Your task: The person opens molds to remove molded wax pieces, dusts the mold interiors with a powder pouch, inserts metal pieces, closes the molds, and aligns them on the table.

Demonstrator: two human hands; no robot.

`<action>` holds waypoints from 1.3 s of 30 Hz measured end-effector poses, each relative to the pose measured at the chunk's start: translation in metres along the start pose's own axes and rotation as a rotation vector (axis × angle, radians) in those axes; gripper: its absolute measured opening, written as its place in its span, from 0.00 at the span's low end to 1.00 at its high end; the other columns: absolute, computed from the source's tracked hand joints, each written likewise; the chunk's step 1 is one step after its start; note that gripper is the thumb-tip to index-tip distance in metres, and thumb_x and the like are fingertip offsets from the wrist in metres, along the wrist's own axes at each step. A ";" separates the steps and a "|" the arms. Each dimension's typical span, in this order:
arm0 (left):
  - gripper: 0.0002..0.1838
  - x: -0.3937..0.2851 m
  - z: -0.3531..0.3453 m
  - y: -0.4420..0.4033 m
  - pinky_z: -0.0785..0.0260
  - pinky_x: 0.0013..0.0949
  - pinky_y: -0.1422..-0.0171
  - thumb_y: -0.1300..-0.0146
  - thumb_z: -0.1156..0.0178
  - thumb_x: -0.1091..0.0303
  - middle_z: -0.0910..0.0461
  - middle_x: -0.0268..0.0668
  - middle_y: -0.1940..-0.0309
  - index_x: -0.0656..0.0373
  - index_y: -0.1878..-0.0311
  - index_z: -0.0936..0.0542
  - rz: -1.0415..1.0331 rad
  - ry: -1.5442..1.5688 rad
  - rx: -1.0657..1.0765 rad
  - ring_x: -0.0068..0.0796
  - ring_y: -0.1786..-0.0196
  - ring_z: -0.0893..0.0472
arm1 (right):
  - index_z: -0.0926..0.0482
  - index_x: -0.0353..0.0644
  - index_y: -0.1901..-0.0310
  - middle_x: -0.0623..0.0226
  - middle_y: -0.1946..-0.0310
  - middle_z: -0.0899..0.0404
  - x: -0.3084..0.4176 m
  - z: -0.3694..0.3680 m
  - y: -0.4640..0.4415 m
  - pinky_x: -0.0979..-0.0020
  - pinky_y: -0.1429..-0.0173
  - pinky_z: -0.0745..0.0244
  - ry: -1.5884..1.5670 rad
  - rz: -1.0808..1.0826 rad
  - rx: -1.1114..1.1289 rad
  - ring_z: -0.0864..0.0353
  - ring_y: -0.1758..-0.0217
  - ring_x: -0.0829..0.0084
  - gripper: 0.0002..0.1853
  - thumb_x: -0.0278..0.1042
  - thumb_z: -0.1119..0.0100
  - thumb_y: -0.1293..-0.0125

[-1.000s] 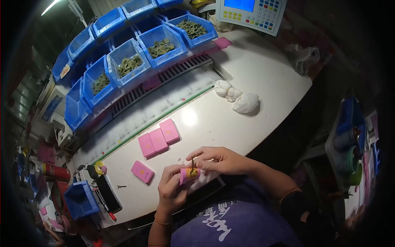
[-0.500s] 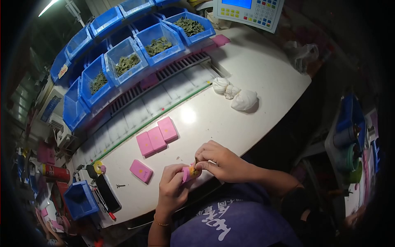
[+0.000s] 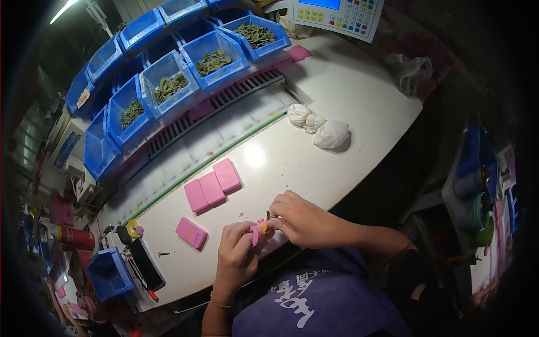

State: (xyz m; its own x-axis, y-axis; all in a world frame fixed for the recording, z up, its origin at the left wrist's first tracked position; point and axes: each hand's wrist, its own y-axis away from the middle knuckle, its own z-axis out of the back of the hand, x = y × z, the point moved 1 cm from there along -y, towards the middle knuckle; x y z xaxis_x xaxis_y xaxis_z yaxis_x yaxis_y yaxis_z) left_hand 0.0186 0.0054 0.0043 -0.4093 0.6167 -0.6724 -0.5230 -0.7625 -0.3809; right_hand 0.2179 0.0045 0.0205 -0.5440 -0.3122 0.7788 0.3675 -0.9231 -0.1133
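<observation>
Close to the table's front edge, my left hand (image 3: 234,255) is closed around a small pink and yellow piece (image 3: 258,233); its kind I cannot make out. My right hand (image 3: 300,221) pinches at the piece's right end, where a small dark brown bit (image 3: 269,215) sticks up between the fingers. What the right fingertips grip is mostly hidden. Beyond the hands, three pink blocks (image 3: 211,188) with faint yellow marks lie in an overlapping row on the white table (image 3: 359,84). Another pink block (image 3: 191,233) lies alone, left of my left hand.
Blue bins (image 3: 214,59), several with dried green leaves, line the back. A knotted white cloth bundle (image 3: 330,133) lies at centre right. A control panel (image 3: 337,18) stands behind. At the left are a small blue bin (image 3: 110,273), a black tray (image 3: 147,264) and a red-tipped pen (image 3: 150,293).
Both hands stay at the same spot, with the right fingers shifting slightly at the end of the pink and yellow piece. The whole view has moved a little.
</observation>
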 end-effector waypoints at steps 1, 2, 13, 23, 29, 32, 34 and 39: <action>0.16 0.001 0.000 0.000 0.28 0.42 0.50 0.54 0.32 0.83 0.22 0.43 0.54 0.66 0.60 0.22 -0.004 -0.011 0.001 0.46 0.52 0.23 | 0.23 0.33 0.63 0.53 0.62 0.25 -0.001 -0.001 -0.001 0.60 0.45 0.32 0.027 -0.008 0.020 0.28 0.52 0.54 0.09 0.32 0.44 0.31; 0.16 0.001 0.000 0.000 0.28 0.42 0.50 0.54 0.32 0.83 0.22 0.43 0.54 0.66 0.59 0.22 -0.009 -0.021 0.001 0.46 0.52 0.23 | 0.23 0.32 0.63 0.52 0.62 0.25 -0.002 0.000 -0.002 0.60 0.45 0.32 0.055 -0.015 0.040 0.28 0.52 0.54 0.11 0.34 0.44 0.31; 0.15 0.003 0.005 0.003 0.28 0.37 0.51 0.49 0.29 0.78 0.22 0.42 0.53 0.66 0.56 0.19 0.169 0.142 0.009 0.41 0.53 0.22 | 0.18 0.36 0.63 0.60 0.62 0.21 -0.004 0.000 -0.002 0.63 0.46 0.29 -0.224 0.035 -0.062 0.24 0.52 0.60 0.09 0.35 0.38 0.35; 0.14 0.007 0.005 0.003 0.28 0.38 0.48 0.46 0.30 0.76 0.22 0.43 0.52 0.67 0.56 0.19 0.250 0.095 0.030 0.43 0.51 0.22 | 0.19 0.35 0.65 0.61 0.61 0.20 0.004 0.001 0.003 0.67 0.48 0.29 -0.320 0.085 -0.163 0.23 0.51 0.64 0.09 0.33 0.38 0.33; 0.13 0.018 0.000 0.009 0.30 0.37 0.42 0.43 0.31 0.73 0.24 0.45 0.48 0.68 0.55 0.19 0.328 0.165 0.046 0.42 0.45 0.23 | 0.17 0.36 0.59 0.60 0.58 0.19 -0.028 0.003 -0.011 0.67 0.45 0.28 -0.336 -0.105 -0.075 0.22 0.53 0.62 0.14 0.40 0.35 0.36; 0.14 0.024 0.000 0.014 0.31 0.37 0.39 0.42 0.32 0.71 0.26 0.46 0.45 0.68 0.54 0.18 0.332 0.280 0.000 0.41 0.43 0.24 | 0.16 0.36 0.57 0.56 0.56 0.19 -0.070 -0.002 -0.037 0.65 0.42 0.29 -0.491 -0.364 0.070 0.23 0.49 0.59 0.17 0.42 0.33 0.38; 0.15 0.022 0.004 0.016 0.32 0.36 0.38 0.41 0.32 0.70 0.27 0.45 0.43 0.68 0.54 0.18 0.323 0.283 -0.010 0.39 0.42 0.26 | 0.16 0.36 0.56 0.55 0.55 0.19 -0.079 0.006 -0.042 0.64 0.40 0.30 -0.260 -0.249 -0.140 0.24 0.48 0.57 0.17 0.42 0.33 0.38; 0.16 0.031 0.002 0.026 0.35 0.35 0.35 0.38 0.34 0.67 0.31 0.42 0.40 0.67 0.51 0.18 0.480 0.500 -0.113 0.36 0.37 0.29 | 0.23 0.41 0.42 0.55 0.44 0.24 -0.106 0.080 -0.052 0.57 0.35 0.32 0.789 -0.096 -0.647 0.28 0.42 0.53 0.22 0.29 0.40 0.40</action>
State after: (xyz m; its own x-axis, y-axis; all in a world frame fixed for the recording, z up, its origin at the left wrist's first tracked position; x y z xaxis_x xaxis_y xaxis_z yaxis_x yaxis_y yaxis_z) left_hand -0.0094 0.0053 -0.0250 -0.1685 0.0636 -0.9836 -0.2782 -0.9604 -0.0145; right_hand 0.3167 0.1034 -0.0074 -0.9769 -0.0739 0.2005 -0.0537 -0.8234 -0.5650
